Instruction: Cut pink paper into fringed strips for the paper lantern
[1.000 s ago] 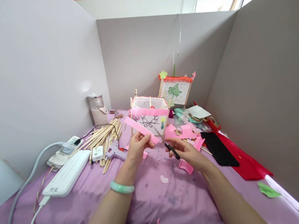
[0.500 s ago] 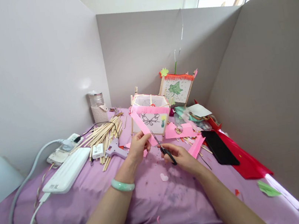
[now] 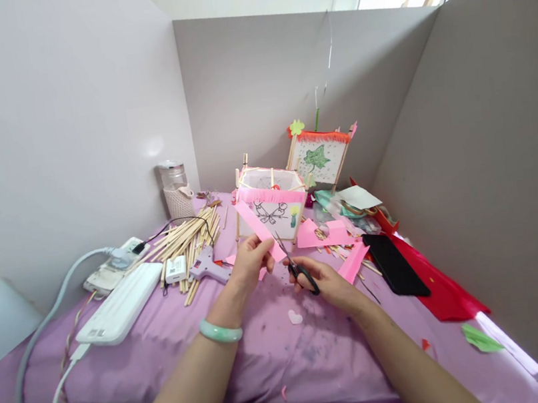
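Note:
My left hand (image 3: 249, 262) pinches the near end of a long pink paper strip (image 3: 255, 227) that slants up and away to the left. A green bangle (image 3: 220, 330) circles that wrist. My right hand (image 3: 325, 280) grips small black-handled scissors (image 3: 295, 265), whose blades point up at the strip's lower end. Just behind the hands stands a stick-framed paper lantern (image 3: 272, 202) with a pink fringe and a butterfly drawing.
A second lantern (image 3: 319, 155) with a green leaf stands at the back. Wooden sticks (image 3: 188, 240), a glue gun (image 3: 211, 268), a white power bank (image 3: 120, 305) and a power strip (image 3: 110, 269) lie left. Pink scraps (image 3: 327, 233), a black phone (image 3: 393, 263) and red paper (image 3: 439, 294) lie right. Partition walls enclose the purple-covered table (image 3: 292, 353).
The pink strip has tilted from lying across to slanting upward. My right hand with the scissors has moved left, closer to the strip's lower end.

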Demonstrator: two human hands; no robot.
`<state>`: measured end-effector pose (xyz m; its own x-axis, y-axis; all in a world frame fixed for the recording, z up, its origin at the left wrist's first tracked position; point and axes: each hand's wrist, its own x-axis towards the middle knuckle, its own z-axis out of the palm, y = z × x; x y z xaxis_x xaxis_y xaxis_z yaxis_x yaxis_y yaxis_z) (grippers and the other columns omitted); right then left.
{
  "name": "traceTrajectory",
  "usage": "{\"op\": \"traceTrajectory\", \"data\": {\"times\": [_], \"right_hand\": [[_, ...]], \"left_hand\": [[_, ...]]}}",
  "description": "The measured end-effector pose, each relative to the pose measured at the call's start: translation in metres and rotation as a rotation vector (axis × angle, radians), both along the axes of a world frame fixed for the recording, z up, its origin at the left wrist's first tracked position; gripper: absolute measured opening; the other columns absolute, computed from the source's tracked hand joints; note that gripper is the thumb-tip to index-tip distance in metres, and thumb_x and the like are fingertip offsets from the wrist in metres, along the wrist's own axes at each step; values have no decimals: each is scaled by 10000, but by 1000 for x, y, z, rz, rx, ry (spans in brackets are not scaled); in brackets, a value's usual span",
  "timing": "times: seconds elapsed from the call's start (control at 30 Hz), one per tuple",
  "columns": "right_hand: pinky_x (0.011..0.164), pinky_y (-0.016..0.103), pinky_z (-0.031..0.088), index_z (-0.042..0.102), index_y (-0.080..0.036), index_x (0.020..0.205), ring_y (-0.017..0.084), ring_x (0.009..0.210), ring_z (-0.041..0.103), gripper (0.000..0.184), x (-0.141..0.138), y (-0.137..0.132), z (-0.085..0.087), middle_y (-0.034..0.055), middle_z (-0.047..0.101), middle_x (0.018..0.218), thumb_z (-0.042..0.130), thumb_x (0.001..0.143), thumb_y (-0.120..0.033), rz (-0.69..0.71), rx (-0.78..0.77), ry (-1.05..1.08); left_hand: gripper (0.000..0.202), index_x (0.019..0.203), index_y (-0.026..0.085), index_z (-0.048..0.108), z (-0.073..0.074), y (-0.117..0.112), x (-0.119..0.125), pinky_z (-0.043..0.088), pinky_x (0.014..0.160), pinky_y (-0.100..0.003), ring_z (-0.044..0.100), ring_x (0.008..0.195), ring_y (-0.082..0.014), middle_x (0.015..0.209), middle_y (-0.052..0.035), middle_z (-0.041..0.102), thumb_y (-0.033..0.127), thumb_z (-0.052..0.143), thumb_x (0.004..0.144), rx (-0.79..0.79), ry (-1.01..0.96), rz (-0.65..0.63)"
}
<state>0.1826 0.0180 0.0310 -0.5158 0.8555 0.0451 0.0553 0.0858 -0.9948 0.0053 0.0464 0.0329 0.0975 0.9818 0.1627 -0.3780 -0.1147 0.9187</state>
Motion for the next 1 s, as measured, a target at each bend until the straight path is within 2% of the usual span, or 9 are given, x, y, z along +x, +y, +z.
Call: {"op": "traceTrajectory", "data": {"times": [0.17, 0.4, 1.0], "right_hand": [[628, 270, 418, 558, -195, 1107, 121, 664, 541, 478, -3, -1, 0, -1, 576, 831, 691, 726, -452, -5, -11, 2], [627, 271, 421, 540, -182, 1112, 121, 661, 535, 469, -3, 2, -6, -3, 556, 817, 668, 733, -424, -17, -11, -30], [531, 242, 343, 584, -182, 1087, 92, 549, 416, 393, -2, 5, -16, -55, 445, 644, 644, 773, -411, -63, 79, -19]], "left_hand": [[252, 763, 160, 505, -3, 1, 3, 341, 350, -183, 438, 305, -78, 406, 62, 503, 363, 648, 715, 7, 70, 53], [241, 734, 174, 482, -2, 0, 3, 328, 336, -185, 422, 298, -82, 382, 68, 481, 356, 638, 707, 22, 114, 85], [254, 708, 169, 497, -1, 0, 2, 325, 360, -188, 421, 309, -80, 374, 51, 484, 369, 653, 711, 46, 154, 81]]}}
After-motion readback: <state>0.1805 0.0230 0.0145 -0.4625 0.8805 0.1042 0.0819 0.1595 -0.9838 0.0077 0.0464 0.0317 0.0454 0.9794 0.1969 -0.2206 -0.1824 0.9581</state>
